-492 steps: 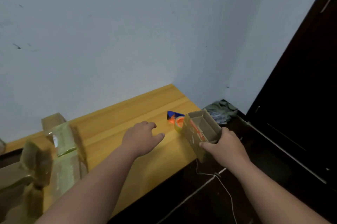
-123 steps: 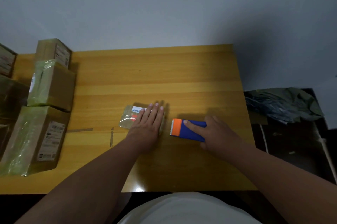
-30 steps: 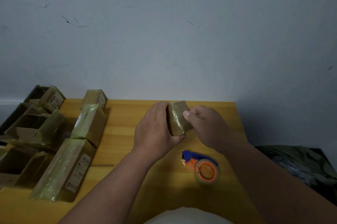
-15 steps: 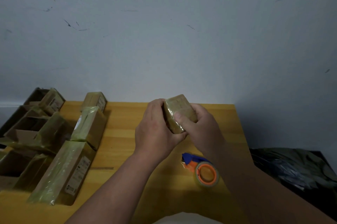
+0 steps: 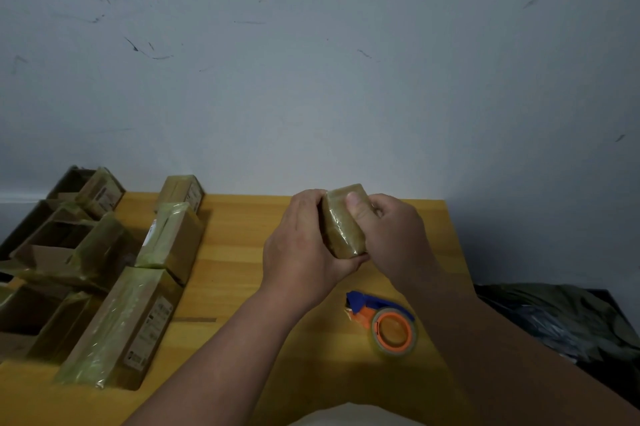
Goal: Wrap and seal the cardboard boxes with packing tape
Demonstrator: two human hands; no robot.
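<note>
both hands gripping small taped box [image 5: 343,224] above table [image 5: 235,252], left hand [image 5: 304,245], right hand [image 5: 391,235], tape dispenser [image 5: 384,321] lying nearby, wrapped boxes [image 5: 138,287] sitting at left

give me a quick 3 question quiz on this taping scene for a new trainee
1. True or false: the tape dispenser is in the right hand.
2. Multiple choice: where is the small box? A) flat on the table B) held up between both hands C) on the stack of wrapped boxes
3. Fill in: the wrapped boxes lie on the person's ____ side of the table.

Key
1. False. It lies on the table, near the right forearm, with neither hand on it.
2. B. The left hand grips one side, and the right hand's thumb and fingers press on the other.
3. Left.
</note>
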